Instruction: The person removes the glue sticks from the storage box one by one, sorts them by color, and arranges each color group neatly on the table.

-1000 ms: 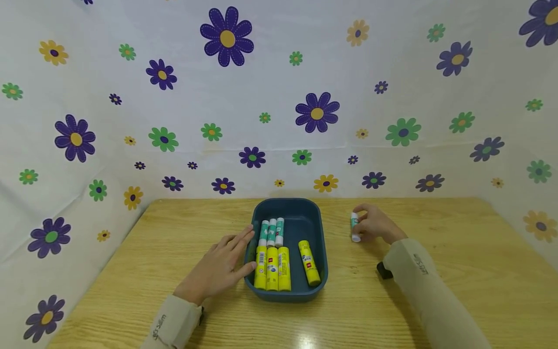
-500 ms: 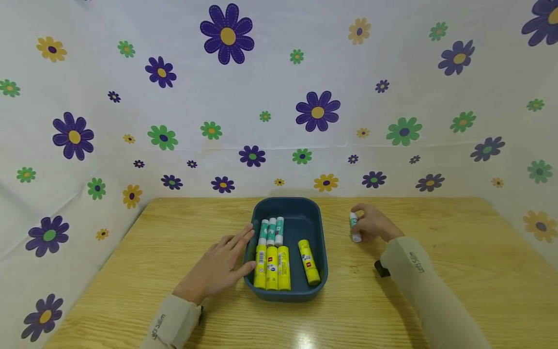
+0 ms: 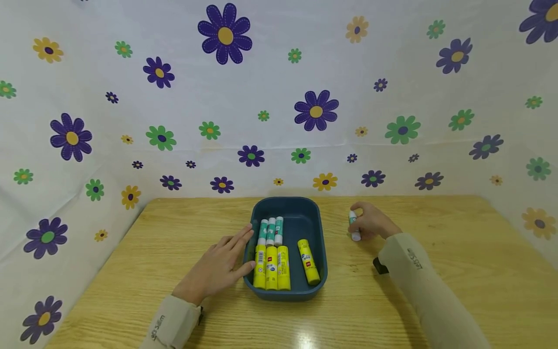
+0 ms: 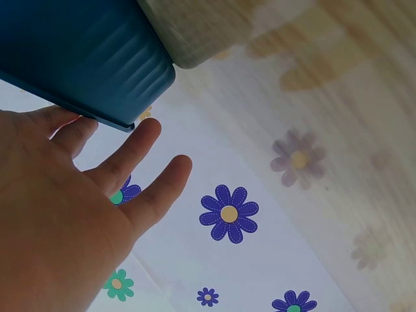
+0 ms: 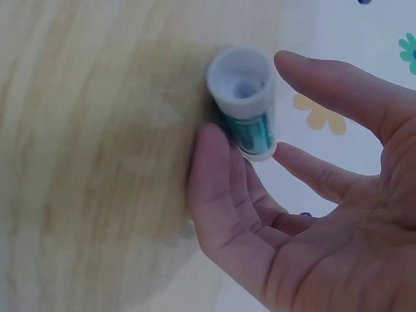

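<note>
A white-and-teal glue stick (image 3: 353,219) is right of the dark blue bin (image 3: 323,228). My right hand (image 3: 372,221) grips this stick, its fingers curled about it. In the right wrist view the glue stick (image 5: 253,133) points its hollow white end at the camera, with fingers on both sides of it. On the bin's left side, my left hand (image 3: 218,269) rests its extended fingers against the rim. Inside the bin, three white-and-teal glue sticks (image 3: 271,231) lie above three yellow glue sticks (image 3: 271,268). Another yellow glue stick (image 3: 308,261) lies slanted at the bin's right.
The wooden table (image 3: 183,232) extends on both sides of the bin. Behind it hangs a white flower-printed cloth (image 3: 270,82), which also covers the left and right sides. Bare bin floor shows between the yellow sticks and at the upper right.
My right hand and its glue stick have shifted very slightly left, and the stick leans a little more. The left hand, the bin and its contents stay in place.
</note>
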